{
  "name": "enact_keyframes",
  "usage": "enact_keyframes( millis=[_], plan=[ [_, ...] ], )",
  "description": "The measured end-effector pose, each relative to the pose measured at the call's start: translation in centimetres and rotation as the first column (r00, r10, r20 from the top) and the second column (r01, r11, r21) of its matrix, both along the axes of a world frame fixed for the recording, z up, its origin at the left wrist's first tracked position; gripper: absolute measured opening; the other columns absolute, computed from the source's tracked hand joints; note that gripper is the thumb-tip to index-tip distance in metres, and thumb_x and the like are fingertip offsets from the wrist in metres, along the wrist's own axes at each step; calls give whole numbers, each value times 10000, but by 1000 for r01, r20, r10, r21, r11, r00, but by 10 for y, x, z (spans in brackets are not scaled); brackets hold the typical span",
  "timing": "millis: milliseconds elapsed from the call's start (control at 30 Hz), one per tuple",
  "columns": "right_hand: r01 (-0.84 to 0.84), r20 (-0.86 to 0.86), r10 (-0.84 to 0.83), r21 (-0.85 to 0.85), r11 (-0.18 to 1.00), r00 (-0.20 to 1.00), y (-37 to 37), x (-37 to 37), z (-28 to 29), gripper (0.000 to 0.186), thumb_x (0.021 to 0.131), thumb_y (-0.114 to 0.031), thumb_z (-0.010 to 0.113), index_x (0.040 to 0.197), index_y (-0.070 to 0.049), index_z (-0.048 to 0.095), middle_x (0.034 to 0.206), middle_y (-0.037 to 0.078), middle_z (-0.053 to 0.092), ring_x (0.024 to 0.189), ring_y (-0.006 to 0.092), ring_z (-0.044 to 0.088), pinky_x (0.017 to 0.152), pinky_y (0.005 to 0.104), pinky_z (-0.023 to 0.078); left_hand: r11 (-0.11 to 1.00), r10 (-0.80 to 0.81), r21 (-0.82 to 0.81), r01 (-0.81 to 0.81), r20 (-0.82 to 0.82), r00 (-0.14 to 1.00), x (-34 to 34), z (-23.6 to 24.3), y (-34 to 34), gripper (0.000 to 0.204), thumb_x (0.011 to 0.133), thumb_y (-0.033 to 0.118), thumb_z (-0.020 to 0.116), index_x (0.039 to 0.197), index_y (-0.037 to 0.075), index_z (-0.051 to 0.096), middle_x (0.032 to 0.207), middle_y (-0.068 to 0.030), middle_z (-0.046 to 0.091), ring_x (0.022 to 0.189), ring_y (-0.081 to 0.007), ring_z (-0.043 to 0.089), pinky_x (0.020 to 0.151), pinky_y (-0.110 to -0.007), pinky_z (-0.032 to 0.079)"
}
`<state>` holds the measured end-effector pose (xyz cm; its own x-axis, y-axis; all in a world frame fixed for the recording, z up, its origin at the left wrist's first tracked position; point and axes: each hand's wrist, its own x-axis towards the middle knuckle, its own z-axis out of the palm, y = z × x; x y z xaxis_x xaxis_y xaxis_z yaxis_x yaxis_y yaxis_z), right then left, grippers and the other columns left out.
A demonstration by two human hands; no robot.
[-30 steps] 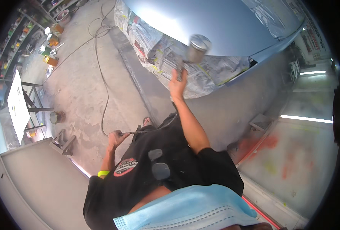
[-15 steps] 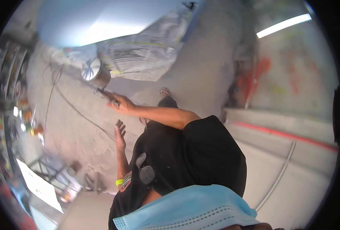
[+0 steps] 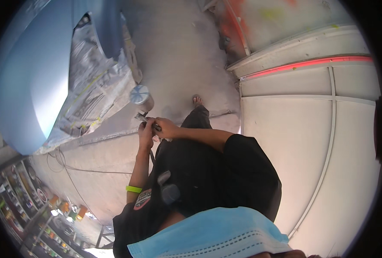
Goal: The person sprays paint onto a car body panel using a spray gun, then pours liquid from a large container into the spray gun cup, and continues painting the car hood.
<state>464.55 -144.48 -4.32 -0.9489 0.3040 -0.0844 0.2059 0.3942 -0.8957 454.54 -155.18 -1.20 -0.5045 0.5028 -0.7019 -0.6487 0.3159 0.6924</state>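
Observation:
A paint spray gun (image 3: 142, 117) with a silvery cup (image 3: 142, 98) on top is in front of my body. My right hand (image 3: 167, 128) is closed round its handle. My left hand (image 3: 145, 135) has its fingers closed on the gun as well, close against the right; its fingertips are partly hidden. Beyond the cup, to the left, is a large glossy light-blue vehicle panel (image 3: 31, 86). Masking paper (image 3: 87, 92) with yellow-green tape edges covers the area beside the panel. The gun is apart from both.
A thin hose (image 3: 96, 171) trails over the concrete floor (image 3: 173, 56) on the left. Shelves with many small containers (image 3: 21, 193) are at the lower left. A pale panelled wall (image 3: 285, 150) with a red strip (image 3: 311, 63) is on the right. One sandalled foot (image 3: 197, 100) shows ahead.
My view has turned to the right, so the blue panel sits further left. My left hand, open and apart before, has come up to the spray gun. The gun is nearer my body.

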Motion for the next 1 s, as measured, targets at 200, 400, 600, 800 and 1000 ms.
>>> enact_keyframes(
  millis=[200,400,600,800,1000],
  plan=[
    [23,223,29,-230,973,974,115,59,-46,509,748,-345,720,1075,26,596,928,245,658,876,370,668,757,428,513,971,-218,-127,204,-114,969,45,-54,131,591,772,304,729,1146,-123,563,964,-149,668,845,-199,645,726,-317,518],
    [385,309,-308,-234,893,900,226,91,-118,234,828,-184,613,893,40,637,802,245,661,810,409,668,686,452,511,857,-467,-332,393,-180,866,81,-135,270,625,740,376,772,1126,-82,593,923,-160,684,826,-206,647,748,-328,512],
    [719,449,-591,-195,667,670,350,85,-229,391,917,-294,561,816,79,618,756,255,653,737,409,655,673,446,503,775,-570,-433,461,-161,806,97,-207,359,897,854,411,713,1489,-22,249,1458,-236,382,1328,-269,412,1054,-401,385],
    [821,457,-841,333,464,290,488,152,-492,517,971,-375,485,739,68,617,562,186,627,549,326,665,532,423,534,572,-779,-452,684,-41,625,192,-305,242,682,925,386,588,1431,-16,370,1484,-250,356,1351,-363,390,1085,-411,344],
    [936,582,-770,41,350,263,591,141,-579,476,970,-316,495,725,79,598,535,164,627,462,292,658,457,333,548,161,-554,-584,796,614,563,222,-237,142,680,915,521,525,1375,22,494,1331,-250,542,1280,-350,496,1066,-421,376]
  ],
)
